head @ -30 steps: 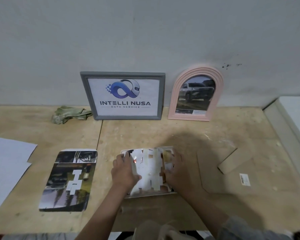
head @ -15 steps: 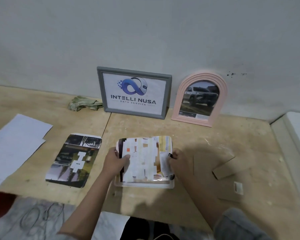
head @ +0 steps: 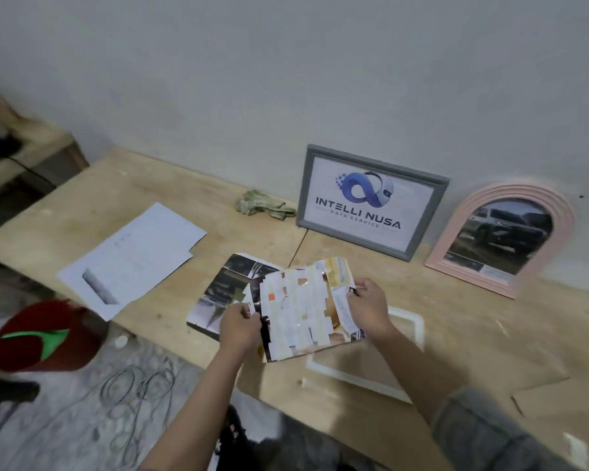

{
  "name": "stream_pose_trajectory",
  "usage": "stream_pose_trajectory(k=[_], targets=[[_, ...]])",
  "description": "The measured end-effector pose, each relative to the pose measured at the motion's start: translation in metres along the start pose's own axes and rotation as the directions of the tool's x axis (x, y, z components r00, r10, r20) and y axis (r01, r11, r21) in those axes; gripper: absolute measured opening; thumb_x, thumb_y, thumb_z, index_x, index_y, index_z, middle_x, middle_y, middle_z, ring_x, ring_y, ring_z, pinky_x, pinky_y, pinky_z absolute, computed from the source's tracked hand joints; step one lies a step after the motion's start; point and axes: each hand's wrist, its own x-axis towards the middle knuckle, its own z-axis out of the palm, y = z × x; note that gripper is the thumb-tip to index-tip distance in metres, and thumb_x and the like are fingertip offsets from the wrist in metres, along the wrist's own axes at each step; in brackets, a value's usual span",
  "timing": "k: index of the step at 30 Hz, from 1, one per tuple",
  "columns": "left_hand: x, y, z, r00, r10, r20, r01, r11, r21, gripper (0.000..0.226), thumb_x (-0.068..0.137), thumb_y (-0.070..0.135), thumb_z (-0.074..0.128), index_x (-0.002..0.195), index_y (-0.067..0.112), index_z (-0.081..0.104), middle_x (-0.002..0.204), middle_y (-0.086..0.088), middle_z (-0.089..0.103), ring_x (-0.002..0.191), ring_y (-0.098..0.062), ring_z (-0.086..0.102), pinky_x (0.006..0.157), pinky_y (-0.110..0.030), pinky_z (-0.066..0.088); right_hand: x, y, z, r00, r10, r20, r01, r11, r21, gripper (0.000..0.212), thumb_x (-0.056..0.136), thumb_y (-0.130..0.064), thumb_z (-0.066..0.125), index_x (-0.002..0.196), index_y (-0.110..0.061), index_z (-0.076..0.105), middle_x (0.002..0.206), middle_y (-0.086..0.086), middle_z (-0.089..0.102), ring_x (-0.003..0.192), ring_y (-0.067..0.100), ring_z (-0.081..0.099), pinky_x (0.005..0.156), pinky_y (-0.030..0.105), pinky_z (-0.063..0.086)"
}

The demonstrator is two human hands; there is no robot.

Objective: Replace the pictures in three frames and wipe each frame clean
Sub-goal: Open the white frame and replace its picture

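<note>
My left hand (head: 240, 322) and my right hand (head: 368, 305) hold a taped-over picture (head: 301, 309) by its two side edges, lifted above the wooden table (head: 157, 185). A white frame (head: 405, 326) lies flat on the table just right of and below the picture, partly hidden by my right forearm. A dark arched picture (head: 218, 288) lies on the table under the held picture's left edge. A grey frame (head: 371, 202) with a logo print and a pink arched frame (head: 504, 237) with a car picture lean against the wall. A green cloth (head: 264, 207) lies left of the grey frame.
White paper sheets (head: 130, 256) lie on the table's left part. A red cap (head: 45, 334) and loose cables (head: 130, 392) are on the floor at the left. Brown backing boards (head: 510, 351) lie at the right. A white label (head: 575, 448) lies near the lower right.
Both hands have lifted the taped-over picture out of the white frame and carried it left; the frame stays on the table. The view has swung left.
</note>
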Motion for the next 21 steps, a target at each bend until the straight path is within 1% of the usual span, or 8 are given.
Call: stream_pose_trajectory(k=[3,5,8,12,13,15,17,21], targets=[[0.029,-0.017,-0.042,0.998,-0.049,-0.039,0.046,0.996,-0.075,0.023,0.08,0.003,0.055,0.066,0.01,0.038,0.063,-0.005,0.04,0.059,-0.02,0.035,0.052,-0.029,0.027,0.007,-0.028,0.063,0.997,-0.073,0.01,0.073,0.995,-0.073,0.024,0.089,-0.004,0.048,0.104,-0.021,0.055,0.095,-0.001,0.065,0.077,0.01,0.062,0.071,0.031,0.053],[0.049,-0.028,-0.074,0.994,-0.1,-0.051,0.092,0.986,-0.141,0.008,0.081,0.006,0.057,0.08,0.007,0.049,0.071,-0.003,0.052,0.061,-0.019,0.045,0.051,-0.028,0.032,0.008,-0.052,0.11,0.993,-0.115,0.032,0.118,0.982,-0.147,0.024,0.087,-0.006,0.048,0.106,-0.021,0.053,0.093,-0.002,0.063,0.078,0.013,0.06,0.075,0.034,0.053],[0.084,-0.049,-0.119,0.984,-0.161,-0.08,0.14,0.965,-0.221,0.027,0.082,0.012,0.057,0.107,0.002,0.058,0.086,-0.007,0.066,0.066,-0.018,0.058,0.053,-0.027,0.039,0.011,-0.085,0.182,0.979,-0.153,0.133,0.181,0.957,-0.228,0.027,0.087,-0.009,0.05,0.111,-0.023,0.048,0.097,-0.003,0.06,0.08,0.015,0.058,0.071,0.031,0.049],[0.123,-0.065,-0.172,0.971,-0.19,-0.146,0.157,0.966,-0.207,0.039,0.087,0.014,0.056,0.122,0.003,0.044,0.091,-0.012,0.063,0.08,-0.024,0.058,0.063,-0.03,0.042,0.021,-0.124,0.267,0.941,-0.228,0.252,0.297,0.912,-0.284,0.052,0.086,-0.011,0.052,0.135,-0.013,0.037,0.126,0.009,0.052,0.103,0.026,0.056,0.078,0.028,0.045],[0.136,-0.07,-0.187,0.967,-0.201,-0.155,0.169,0.965,-0.202,0.037,0.088,0.014,0.055,0.122,0.006,0.043,0.093,-0.012,0.061,0.082,-0.025,0.057,0.065,-0.03,0.04,0.023,-0.135,0.293,0.929,-0.239,0.281,0.324,0.894,-0.31,0.054,0.087,-0.011,0.052,0.138,-0.012,0.035,0.131,0.01,0.045,0.109,0.027,0.053,0.081,0.028,0.042],[0.148,-0.072,-0.198,0.967,-0.192,-0.166,0.165,0.973,-0.164,0.015,0.089,0.014,0.054,0.1,0.018,0.045,0.089,-0.01,0.056,0.08,-0.023,0.053,0.066,-0.03,0.037,0.026,-0.147,0.318,0.903,-0.273,0.331,0.388,0.851,-0.356,0.055,0.089,-0.011,0.051,0.141,-0.012,0.033,0.136,0.01,0.036,0.114,0.027,0.049,0.083,0.026,0.039],[0.164,-0.08,-0.21,0.962,-0.189,-0.198,0.165,0.977,-0.133,0.023,0.087,0.014,0.054,0.076,0.023,0.036,0.077,-0.008,0.049,0.067,-0.021,0.049,0.06,-0.03,0.036,0.031,-0.157,0.348,0.87,-0.282,0.404,0.443,0.808,-0.388,0.053,0.09,-0.013,0.049,0.14,-0.012,0.033,0.136,0.009,0.033,0.117,0.027,0.047,0.084,0.027,0.039],[0.184,-0.086,-0.224,0.955,-0.19,-0.23,0.174,0.981,-0.089,0.025,0.086,0.01,0.054,0.069,0.014,0.036,0.069,-0.001,0.042,0.057,-0.011,0.041,0.045,-0.021,0.026,0.043,-0.162,0.391,0.812,-0.247,0.529,0.51,0.741,-0.437,0.051,0.092,-0.019,0.047,0.14,-0.014,0.033,0.138,0.005,0.027,0.115,0.03,0.05,0.087,0.038,0.048]])
